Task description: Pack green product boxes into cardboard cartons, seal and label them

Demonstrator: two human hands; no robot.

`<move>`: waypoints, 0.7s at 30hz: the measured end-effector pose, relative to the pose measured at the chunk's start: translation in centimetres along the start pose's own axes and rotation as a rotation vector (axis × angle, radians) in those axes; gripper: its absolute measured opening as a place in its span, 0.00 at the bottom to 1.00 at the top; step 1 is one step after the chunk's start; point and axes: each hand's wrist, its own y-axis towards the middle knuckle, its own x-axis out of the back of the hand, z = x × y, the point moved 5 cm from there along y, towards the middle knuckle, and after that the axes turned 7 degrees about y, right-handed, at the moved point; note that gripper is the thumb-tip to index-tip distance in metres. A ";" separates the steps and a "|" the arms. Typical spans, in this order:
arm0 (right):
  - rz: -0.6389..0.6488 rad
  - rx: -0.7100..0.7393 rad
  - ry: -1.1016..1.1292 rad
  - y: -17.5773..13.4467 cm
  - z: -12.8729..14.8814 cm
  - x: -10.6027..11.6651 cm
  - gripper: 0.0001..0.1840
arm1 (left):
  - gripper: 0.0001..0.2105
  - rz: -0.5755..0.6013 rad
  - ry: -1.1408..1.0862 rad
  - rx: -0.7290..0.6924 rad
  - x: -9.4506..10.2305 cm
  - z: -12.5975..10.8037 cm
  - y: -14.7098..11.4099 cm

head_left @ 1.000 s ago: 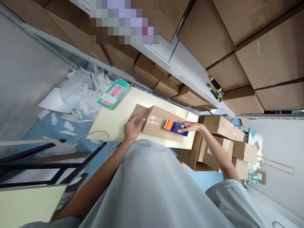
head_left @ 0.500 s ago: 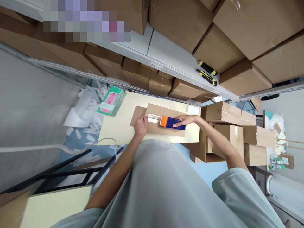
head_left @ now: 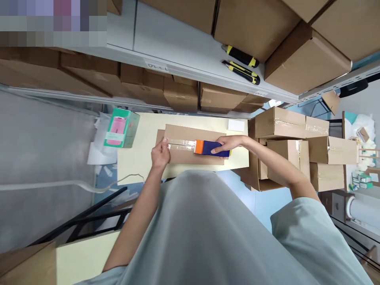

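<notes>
A brown cardboard box point(head_left: 192, 158) lies on the pale yellow table, with a strip of clear packing tape point(head_left: 181, 145) running along its top. My left hand point(head_left: 160, 153) is closed at the box's left edge, its thumb at the end of the strip. In my right hand point(head_left: 230, 144) is a blue and orange tape dispenser point(head_left: 211, 148), its orange front resting on the box where the strip comes out. Part of a brown cardboard flap point(head_left: 160, 135) shows beyond the box's left end.
On the table point(head_left: 136, 158) stand a green box with a pink picture point(head_left: 118, 128) and a small white box point(head_left: 236, 125). Two utility knives point(head_left: 242, 63) lie on the shelf point(head_left: 178, 43) above. Cardboard boxes point(head_left: 287, 150) are stacked on the right.
The dispenser has moved right along the box, and the laid strip of tape is longer. My left hand stays at the box's left edge. The view has shifted.
</notes>
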 end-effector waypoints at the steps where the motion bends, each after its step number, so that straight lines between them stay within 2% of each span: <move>1: -0.011 -0.015 0.028 -0.9 -0.6 0.2 0.32 | 0.18 -0.037 0.018 -0.001 0.2 -0.2 -0.1; 3: -0.017 -0.045 0.085 -2.8 -2.0 0.5 0.32 | 0.17 -0.100 0.058 0.002 0.6 -0.6 -0.3; 12: -0.047 -0.138 0.173 -9.5 -7.6 2.0 0.35 | 0.20 -0.090 0.138 0.022 1.2 -2.1 -1.2; 18: -0.028 -0.142 0.194 -10.6 -9.4 3.0 0.36 | 0.20 -0.103 0.207 0.010 1.2 -2.9 -1.7; 21: 0.023 -0.110 0.186 -10.6 -9.8 3.3 0.35 | 0.20 -0.114 0.217 0.004 1.0 -2.9 -1.7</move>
